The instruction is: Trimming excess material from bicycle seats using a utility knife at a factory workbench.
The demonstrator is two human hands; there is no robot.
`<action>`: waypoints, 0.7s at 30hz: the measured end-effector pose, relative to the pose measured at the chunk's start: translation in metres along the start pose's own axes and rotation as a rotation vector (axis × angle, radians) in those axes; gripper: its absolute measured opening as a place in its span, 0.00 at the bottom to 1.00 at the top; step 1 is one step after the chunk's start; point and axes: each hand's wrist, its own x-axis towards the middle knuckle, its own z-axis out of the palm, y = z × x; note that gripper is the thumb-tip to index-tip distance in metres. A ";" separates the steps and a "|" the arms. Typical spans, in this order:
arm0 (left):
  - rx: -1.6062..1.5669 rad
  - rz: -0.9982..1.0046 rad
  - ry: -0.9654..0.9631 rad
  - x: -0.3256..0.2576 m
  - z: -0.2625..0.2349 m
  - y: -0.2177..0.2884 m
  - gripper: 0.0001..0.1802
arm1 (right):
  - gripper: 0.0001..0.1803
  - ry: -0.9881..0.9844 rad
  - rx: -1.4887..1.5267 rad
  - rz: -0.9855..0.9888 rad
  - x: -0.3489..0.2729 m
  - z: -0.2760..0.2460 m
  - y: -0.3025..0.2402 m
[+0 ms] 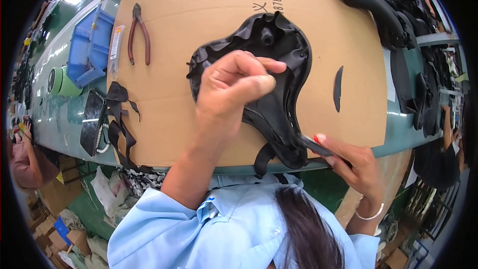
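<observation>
A black bicycle saddle (264, 112) lies upside down on a cardboard sheet, its hollow underside facing up and its narrow nose toward me. Folded black cover material runs along its rim. My left hand (234, 79) is over the wide part and hides some of it. Its fingers are curled and pinched together; whatever they hold, if anything, cannot be made out. Beside the nose, my right hand (356, 167) grips a slim dark flat piece (318, 148) whose far end meets the saddle's edge. A bit of red shows by the fingertips. A black strip (264, 159) hangs off the nose's left side.
Red-handled pliers (138, 35), black scraps (119, 119) and a phone-like dark slab (92, 122) lie on the left. A blue bin (89, 45) and green round container (62, 82) stand beyond. A thin black sliver (338, 89) lies right; more saddles (368, 0) are piled far right.
</observation>
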 end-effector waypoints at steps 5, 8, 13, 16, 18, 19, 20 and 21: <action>0.894 0.082 -0.353 0.013 0.017 0.003 0.08 | 0.28 -0.110 -0.509 0.118 0.006 -0.023 -0.025; 1.460 0.132 -0.705 0.019 0.020 -0.001 0.13 | 0.28 -0.065 -0.675 0.135 0.010 -0.020 -0.036; 1.370 0.055 -0.604 0.024 0.021 -0.011 0.12 | 0.29 0.075 -0.249 0.353 -0.018 0.021 -0.044; 0.283 -0.415 -0.226 0.043 0.012 -0.008 0.10 | 0.27 0.130 0.188 0.635 -0.040 0.036 -0.054; 0.368 -0.232 -0.486 0.039 0.007 -0.003 0.10 | 0.27 0.256 0.340 0.685 -0.048 0.049 -0.052; 0.563 -0.132 -0.784 0.027 0.008 0.004 0.11 | 0.26 0.386 0.487 0.742 -0.050 0.055 -0.048; 0.708 -0.122 -1.129 0.016 0.024 0.023 0.13 | 0.25 0.587 0.450 0.663 -0.051 0.063 -0.039; 0.709 -0.127 -1.131 0.019 0.024 0.027 0.13 | 0.25 0.588 0.455 0.667 -0.050 0.064 -0.034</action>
